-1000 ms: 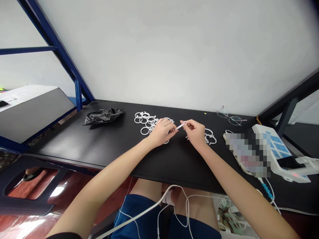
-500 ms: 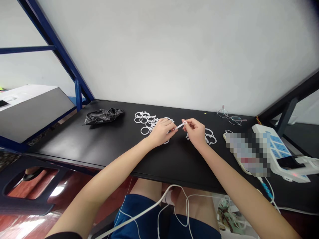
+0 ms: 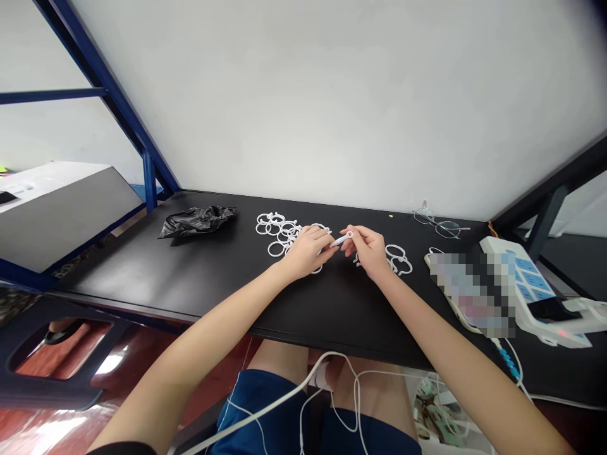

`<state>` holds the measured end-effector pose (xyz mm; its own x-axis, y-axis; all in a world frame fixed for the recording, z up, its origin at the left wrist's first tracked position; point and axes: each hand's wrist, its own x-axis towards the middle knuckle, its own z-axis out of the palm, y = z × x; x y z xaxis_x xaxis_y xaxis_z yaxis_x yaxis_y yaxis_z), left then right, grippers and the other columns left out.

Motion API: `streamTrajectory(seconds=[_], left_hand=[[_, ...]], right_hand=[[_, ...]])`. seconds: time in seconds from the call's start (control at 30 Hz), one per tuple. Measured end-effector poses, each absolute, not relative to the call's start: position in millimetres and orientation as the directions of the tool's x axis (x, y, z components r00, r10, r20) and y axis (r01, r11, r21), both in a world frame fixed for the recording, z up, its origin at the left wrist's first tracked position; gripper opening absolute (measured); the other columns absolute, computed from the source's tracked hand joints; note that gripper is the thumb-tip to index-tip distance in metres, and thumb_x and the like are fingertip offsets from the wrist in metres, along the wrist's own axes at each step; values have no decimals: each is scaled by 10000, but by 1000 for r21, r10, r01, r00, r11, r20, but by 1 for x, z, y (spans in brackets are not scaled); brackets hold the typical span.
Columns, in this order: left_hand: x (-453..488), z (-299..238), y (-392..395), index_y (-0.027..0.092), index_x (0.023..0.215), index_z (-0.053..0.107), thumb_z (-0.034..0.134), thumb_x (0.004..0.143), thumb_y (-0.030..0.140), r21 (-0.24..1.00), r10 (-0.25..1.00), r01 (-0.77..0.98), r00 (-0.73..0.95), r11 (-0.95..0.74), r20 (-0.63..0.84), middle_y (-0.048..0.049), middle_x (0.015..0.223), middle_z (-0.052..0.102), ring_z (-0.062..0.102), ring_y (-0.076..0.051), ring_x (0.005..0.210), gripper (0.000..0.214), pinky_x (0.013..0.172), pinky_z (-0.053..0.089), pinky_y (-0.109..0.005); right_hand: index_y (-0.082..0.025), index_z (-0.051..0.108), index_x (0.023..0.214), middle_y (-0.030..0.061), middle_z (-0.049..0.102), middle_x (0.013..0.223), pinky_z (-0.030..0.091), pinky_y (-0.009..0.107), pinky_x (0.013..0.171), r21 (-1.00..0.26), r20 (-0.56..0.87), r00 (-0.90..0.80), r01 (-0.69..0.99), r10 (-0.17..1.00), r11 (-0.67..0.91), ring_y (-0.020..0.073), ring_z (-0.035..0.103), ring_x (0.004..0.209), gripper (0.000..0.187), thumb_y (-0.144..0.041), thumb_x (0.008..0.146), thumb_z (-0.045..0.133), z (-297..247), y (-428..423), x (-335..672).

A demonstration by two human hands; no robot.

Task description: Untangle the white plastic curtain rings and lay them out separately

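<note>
A white plastic curtain ring (image 3: pixel 340 241) is turned nearly edge-on between my two hands, its small round eyelet toward the right. My left hand (image 3: pixel 309 248) pinches the ring's left end between thumb and fingers. At the eyelet end, my right hand (image 3: pixel 368 248) is closed on the same ring with thumb and index finger. Several loose white rings (image 3: pixel 276 249) with small eyelets lie on the black table beside and partly under my left hand. A smaller group of white rings (image 3: pixel 395 251) lies by my right hand, partly hidden by it.
A crumpled black plastic bag (image 3: pixel 196 222) lies at the left of the black table (image 3: pixel 190 278). Eyeglasses (image 3: pixel 448 229), a blurred phone (image 3: pixel 467 294) and a white power strip (image 3: pixel 526 284) are on the right. White cables (image 3: pixel 284 397) hang over my lap.
My right hand has shifted slightly left, and the ring has turned a little between my hands. My left hand stays almost in place.
</note>
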<state>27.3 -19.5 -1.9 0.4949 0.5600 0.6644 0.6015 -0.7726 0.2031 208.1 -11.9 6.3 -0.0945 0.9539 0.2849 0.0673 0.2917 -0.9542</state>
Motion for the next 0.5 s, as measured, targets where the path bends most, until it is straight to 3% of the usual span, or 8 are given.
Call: streamTrajectory(seconds=[0.17, 0.5], left_hand=[[27, 0, -21, 178, 811, 561, 388, 1008, 315, 214, 573, 598, 510, -772, 642, -25, 751, 590, 518, -156, 769, 296, 796, 388, -316], [26, -3, -19, 180, 826, 631, 424, 998, 335, 187, 555, 587, 543, -787, 630, -33, 783, 604, 529, -159, 806, 310, 811, 389, -317]], right_hand=[[-164, 687, 799, 25, 664, 583, 491, 261, 450, -959, 277, -76, 47, 958, 281, 118, 556, 427, 451, -610, 798, 619, 9, -13, 207], [-160, 713, 834, 27, 685, 615, 498, 255, 462, -960, 267, -95, 62, 959, 273, 112, 567, 434, 416, -570, 779, 664, 11, -14, 207]])
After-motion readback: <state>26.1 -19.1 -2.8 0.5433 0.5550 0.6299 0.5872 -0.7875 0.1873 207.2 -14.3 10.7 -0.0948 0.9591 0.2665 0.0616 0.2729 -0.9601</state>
